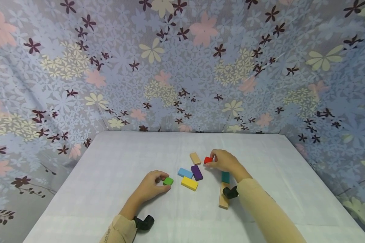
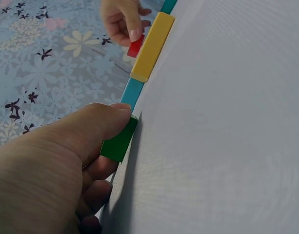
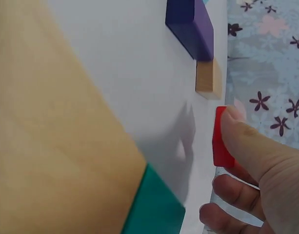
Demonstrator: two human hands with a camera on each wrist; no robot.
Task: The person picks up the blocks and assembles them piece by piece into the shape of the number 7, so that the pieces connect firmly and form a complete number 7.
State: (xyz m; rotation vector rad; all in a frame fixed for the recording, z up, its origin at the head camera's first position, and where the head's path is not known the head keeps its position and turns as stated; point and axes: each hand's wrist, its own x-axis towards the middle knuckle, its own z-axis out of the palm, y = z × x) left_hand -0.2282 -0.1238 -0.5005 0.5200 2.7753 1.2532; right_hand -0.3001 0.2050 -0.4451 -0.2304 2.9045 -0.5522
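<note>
My left hand (image 1: 152, 185) pinches a green block (image 1: 168, 181) between thumb and fingers, low over the white tabletop. In the left wrist view the thumb lies along one face of the green block (image 2: 119, 141). Farther back on the right, my right hand (image 1: 226, 161) grips a red block (image 1: 208, 160) by thumb and fingertips. The right wrist view shows the red block (image 3: 221, 136) under the thumb, apart from the table. Between the hands lie a light blue block (image 1: 185, 173), a purple block (image 1: 196, 172) and a yellow block (image 1: 189, 183).
A plain wooden block (image 1: 195, 158) lies behind the purple one. Beneath the right forearm, a teal block (image 1: 225, 177) adjoins a longer wooden piece (image 1: 223, 201). A floral cloth (image 1: 182, 67) hangs behind the white-covered table (image 1: 124, 145).
</note>
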